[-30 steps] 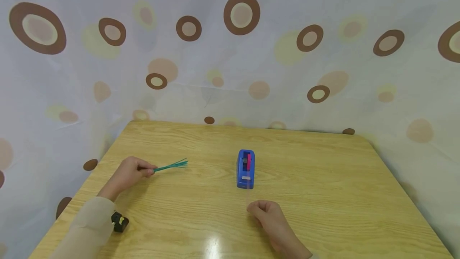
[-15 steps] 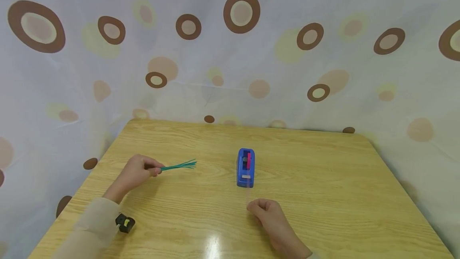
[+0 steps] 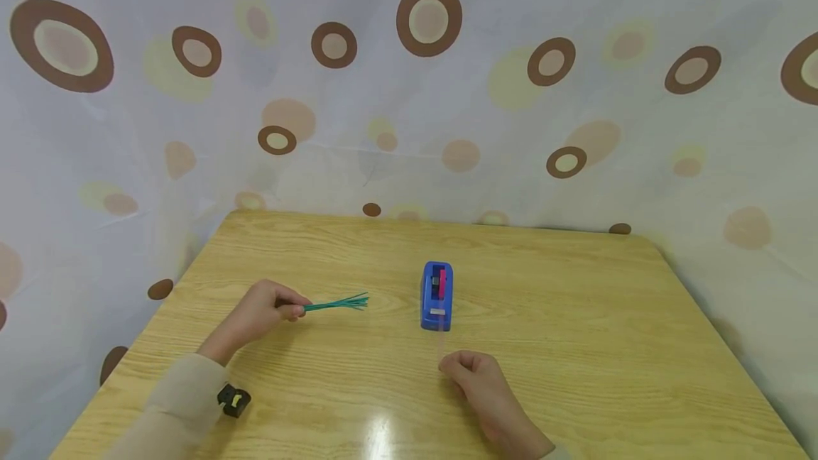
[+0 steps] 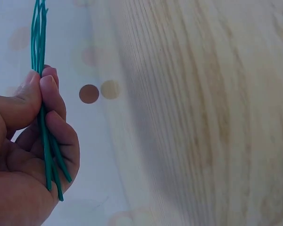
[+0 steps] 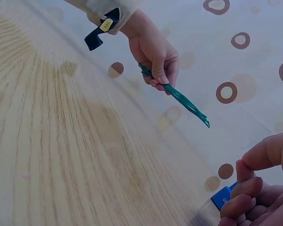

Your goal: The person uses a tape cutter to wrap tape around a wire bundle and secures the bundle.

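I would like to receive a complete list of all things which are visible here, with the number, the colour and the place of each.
thin strands: several, too overlapped to count, green, in the left hand
tape dispenser: one, blue, on the table
tape roll: one, pink, inside the dispenser
tape strip: one, translucent, from dispenser to right hand
table: one, light wood, under the dispenser
patterned cloth: white with brown, peach and yellowish spots, behind the table
black device: one, yellow mark, at the left wrist
sleeves: two, beige, on both arms
left hand: one, bare, holding the strands
right hand: one, bare, pinching the tape's end
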`<state>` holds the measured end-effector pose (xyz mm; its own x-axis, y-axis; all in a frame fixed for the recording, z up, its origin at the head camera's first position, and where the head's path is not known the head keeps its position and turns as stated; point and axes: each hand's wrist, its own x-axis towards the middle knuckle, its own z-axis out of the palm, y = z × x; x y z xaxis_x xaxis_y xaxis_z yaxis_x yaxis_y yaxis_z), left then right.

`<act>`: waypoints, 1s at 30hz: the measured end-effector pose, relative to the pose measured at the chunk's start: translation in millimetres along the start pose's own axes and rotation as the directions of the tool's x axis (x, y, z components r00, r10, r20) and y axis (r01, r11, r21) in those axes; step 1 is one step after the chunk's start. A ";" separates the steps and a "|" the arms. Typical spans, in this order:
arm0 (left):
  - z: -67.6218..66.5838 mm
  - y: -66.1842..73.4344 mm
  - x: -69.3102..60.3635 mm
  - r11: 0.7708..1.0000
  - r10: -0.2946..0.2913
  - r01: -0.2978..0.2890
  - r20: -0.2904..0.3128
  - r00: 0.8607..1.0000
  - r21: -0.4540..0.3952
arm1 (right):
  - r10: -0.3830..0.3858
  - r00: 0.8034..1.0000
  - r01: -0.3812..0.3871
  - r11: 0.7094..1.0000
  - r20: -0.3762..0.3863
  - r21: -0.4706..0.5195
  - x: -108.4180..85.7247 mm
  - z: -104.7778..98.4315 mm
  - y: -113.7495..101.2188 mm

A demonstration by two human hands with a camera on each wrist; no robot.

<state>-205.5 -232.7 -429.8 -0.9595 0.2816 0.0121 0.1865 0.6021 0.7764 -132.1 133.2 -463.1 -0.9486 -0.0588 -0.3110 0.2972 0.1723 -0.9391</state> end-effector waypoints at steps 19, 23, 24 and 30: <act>30.6 13.5 11.7 0.999 0.039 -0.039 0.081 0.996 -0.006 | 0.008 1.000 -0.008 1.000 0.001 0.019 1.4 -0.4 2.5; 36.2 14.8 13.9 0.998 0.054 -0.053 0.099 0.994 -0.012 | 0.014 1.000 -0.015 1.000 0.006 0.024 1.3 -1.3 2.5; 37.7 15.3 14.4 0.999 0.053 -0.051 0.101 0.994 -0.014 | 0.015 1.000 -0.015 1.000 0.007 0.025 1.1 -1.4 2.2; 46.5 19.0 17.3 0.999 0.026 -0.024 0.110 0.994 -0.026 | 0.014 1.000 -0.014 1.000 0.006 0.020 -0.5 -1.6 0.0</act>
<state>-208.7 -181.6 -444.2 -0.9250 0.3782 -0.0370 0.2036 0.5754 0.7921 -131.8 134.8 -462.8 -0.9437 -0.0627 -0.3248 0.3125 0.1532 -0.9375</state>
